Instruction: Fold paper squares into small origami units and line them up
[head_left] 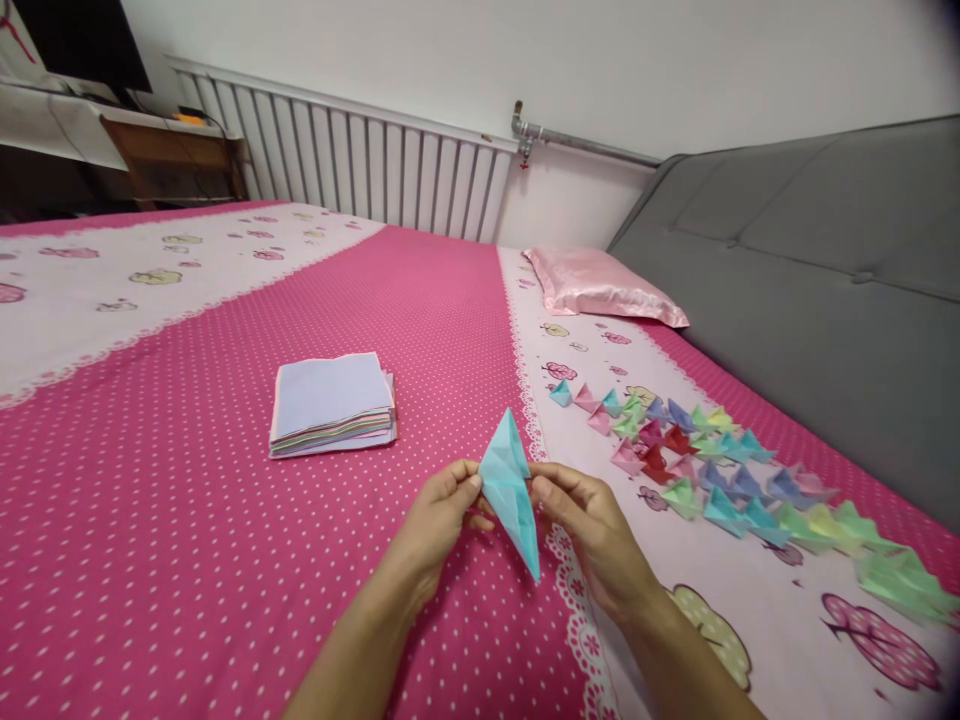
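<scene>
A light-blue folded paper boat (510,482) is held up over the bed, its two points facing away from me and toward me. My left hand (448,510) pinches its left edge between thumb and fingers. On the opposite edge, my right hand (581,510) grips with thumb and forefinger. To the right, several finished paper boats (679,440) in blue, green, pink, red, purple and yellow stand in rows. A stack of coloured paper sheets (330,400), pale lilac on top, lies left of my hands.
The bed sheet (187,520) is pink with white dots and has pale printed bands. A pink satin pillow (600,283) lies by the grey headboard (810,230). Behind the bed are a white radiator (352,150) and a desk (172,150) with a monitor (82,40).
</scene>
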